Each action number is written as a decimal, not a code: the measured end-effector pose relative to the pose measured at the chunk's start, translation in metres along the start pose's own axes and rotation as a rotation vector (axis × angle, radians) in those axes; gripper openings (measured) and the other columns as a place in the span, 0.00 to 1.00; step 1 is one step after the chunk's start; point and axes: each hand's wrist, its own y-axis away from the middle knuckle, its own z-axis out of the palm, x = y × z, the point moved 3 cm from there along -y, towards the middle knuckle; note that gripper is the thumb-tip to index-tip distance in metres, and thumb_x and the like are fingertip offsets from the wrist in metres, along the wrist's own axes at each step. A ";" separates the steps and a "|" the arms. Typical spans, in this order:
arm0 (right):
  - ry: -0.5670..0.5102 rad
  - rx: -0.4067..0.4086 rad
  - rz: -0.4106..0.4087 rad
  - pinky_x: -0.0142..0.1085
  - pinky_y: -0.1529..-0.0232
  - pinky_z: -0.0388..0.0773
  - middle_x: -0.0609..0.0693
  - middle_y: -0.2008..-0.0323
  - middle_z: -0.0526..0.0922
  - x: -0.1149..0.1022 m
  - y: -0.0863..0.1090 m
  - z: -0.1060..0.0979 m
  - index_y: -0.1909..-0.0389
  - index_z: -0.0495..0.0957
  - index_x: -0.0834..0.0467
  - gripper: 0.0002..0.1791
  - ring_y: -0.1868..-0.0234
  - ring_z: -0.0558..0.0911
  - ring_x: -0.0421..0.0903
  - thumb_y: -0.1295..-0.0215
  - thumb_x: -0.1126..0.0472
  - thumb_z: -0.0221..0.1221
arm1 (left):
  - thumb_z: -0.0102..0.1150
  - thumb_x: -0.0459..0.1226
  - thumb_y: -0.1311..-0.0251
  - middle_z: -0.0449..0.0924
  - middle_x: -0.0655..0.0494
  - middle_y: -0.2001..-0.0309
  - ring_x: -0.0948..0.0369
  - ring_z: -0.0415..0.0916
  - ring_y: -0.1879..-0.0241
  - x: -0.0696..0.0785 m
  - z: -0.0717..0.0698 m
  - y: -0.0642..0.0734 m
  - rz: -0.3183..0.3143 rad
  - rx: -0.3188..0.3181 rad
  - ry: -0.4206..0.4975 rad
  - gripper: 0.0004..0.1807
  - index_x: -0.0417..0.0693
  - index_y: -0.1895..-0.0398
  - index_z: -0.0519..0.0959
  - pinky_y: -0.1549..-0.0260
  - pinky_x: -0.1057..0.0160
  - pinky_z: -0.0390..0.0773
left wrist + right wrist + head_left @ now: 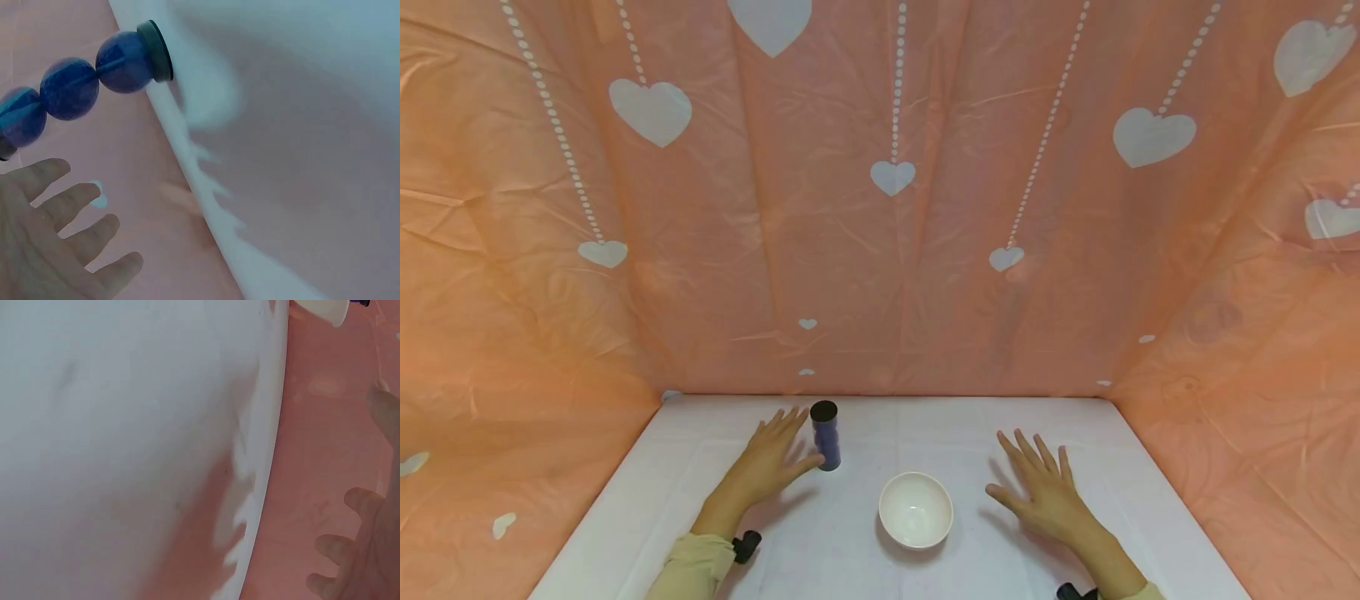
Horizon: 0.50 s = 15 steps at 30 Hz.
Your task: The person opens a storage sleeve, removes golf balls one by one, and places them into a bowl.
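Note:
A dark blue, see-through container (826, 440) with a black top stands upright on the table, left of centre. In the left wrist view the same container (70, 89) shows three round bulges between dark ends. My left hand (765, 465) is spread beside it, fingers extended; whether the thumb tip touches its side I cannot tell. A white bowl (916, 510) sits between the hands, with nothing seen inside. To the bowl's right, my right hand (1043, 493) hovers over the table with fingers spread, holding nothing.
A white cloth (865, 567) covers the table. Orange sheeting (850, 250) with pale hearts rises behind the table's back edge and along both sides. Each wrist carries a small black camera, such as the left one (747, 547).

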 end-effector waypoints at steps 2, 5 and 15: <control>-0.005 0.004 -0.007 0.71 0.20 0.32 0.62 0.17 0.59 -0.003 0.000 0.001 0.16 0.62 0.48 0.47 0.18 0.51 0.74 0.29 0.34 0.65 | 0.63 0.61 0.29 0.60 0.36 0.19 0.35 0.52 0.18 0.001 0.002 -0.003 0.000 -0.009 0.004 0.50 0.37 0.17 0.61 0.21 0.31 0.48; -0.007 0.008 -0.018 0.71 0.21 0.33 0.61 0.17 0.59 -0.006 -0.001 0.003 0.16 0.62 0.49 0.47 0.17 0.51 0.73 0.30 0.34 0.65 | 0.62 0.60 0.28 0.60 0.35 0.19 0.36 0.53 0.18 0.002 0.004 -0.007 -0.010 -0.018 0.023 0.50 0.35 0.17 0.60 0.20 0.33 0.50; -0.014 0.016 -0.050 0.71 0.21 0.35 0.60 0.17 0.60 -0.016 -0.004 0.010 0.16 0.63 0.49 0.47 0.18 0.53 0.72 0.31 0.35 0.66 | 0.63 0.60 0.28 0.61 0.35 0.19 0.36 0.58 0.20 0.002 0.013 -0.014 -0.128 -0.011 0.215 0.50 0.43 0.14 0.57 0.24 0.32 0.61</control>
